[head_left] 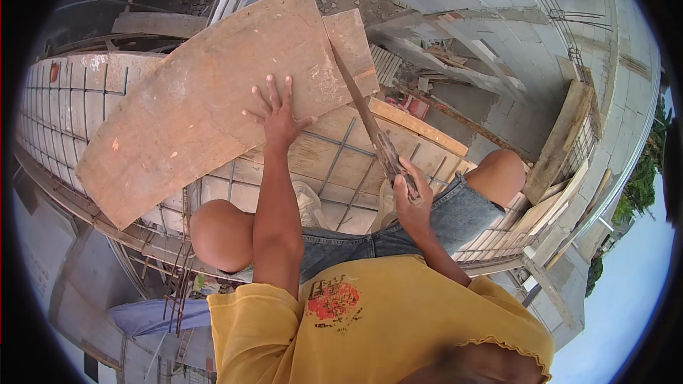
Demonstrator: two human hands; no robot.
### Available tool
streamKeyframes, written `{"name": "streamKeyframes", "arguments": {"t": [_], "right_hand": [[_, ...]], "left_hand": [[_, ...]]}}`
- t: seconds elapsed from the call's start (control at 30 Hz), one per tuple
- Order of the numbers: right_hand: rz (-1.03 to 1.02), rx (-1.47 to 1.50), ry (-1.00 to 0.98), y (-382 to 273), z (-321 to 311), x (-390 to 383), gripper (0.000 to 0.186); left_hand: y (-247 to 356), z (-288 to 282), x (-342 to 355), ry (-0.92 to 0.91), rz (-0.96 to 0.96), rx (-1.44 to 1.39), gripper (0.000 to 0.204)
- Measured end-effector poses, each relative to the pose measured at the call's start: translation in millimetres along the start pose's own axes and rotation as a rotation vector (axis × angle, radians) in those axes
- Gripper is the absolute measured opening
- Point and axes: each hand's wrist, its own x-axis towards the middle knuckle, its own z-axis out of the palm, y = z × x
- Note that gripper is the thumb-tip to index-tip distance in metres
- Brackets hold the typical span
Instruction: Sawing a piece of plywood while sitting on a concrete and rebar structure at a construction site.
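A long, worn plywood board [206, 85] lies slantwise in front of me, over the wooden deck and its steel bars. My left hand [279, 115] rests flat on it with the fingers spread. In my right hand [411, 188] is the handle of a hand saw [359, 103], the fingers wrapped round it. The saw's blade runs away from me, along the right end of the board. Just beyond the blade is a smaller plywood piece [351, 46], on the far side of a narrow gap. Whether the two pieces are still joined is hard to tell.
A grid of steel reinforcing bars [341, 146] spans the deck under my feet. A timber plank [420, 126] lies right of the saw. Grey block walls [484, 35] drop to a lower level with rubble. Vertical bar ends [178, 299] stick up at the lower left.
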Motion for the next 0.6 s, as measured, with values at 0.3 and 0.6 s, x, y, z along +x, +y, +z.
{"name": "streamKeyframes", "arguments": {"t": [0.3,0.6], "right_hand": [[-0.175,0.032,0.116,12.4,69.3,153.5,0.032],[0.174,-0.079,-0.017,-20.6,-55.6,-62.9,0.034]], "left_hand": [[21.5,8.1,10.6,-0.012,0.037,0.003,0.125],[4.8,-5.6,2.0,0.049,0.025,0.023,0.122]]}}
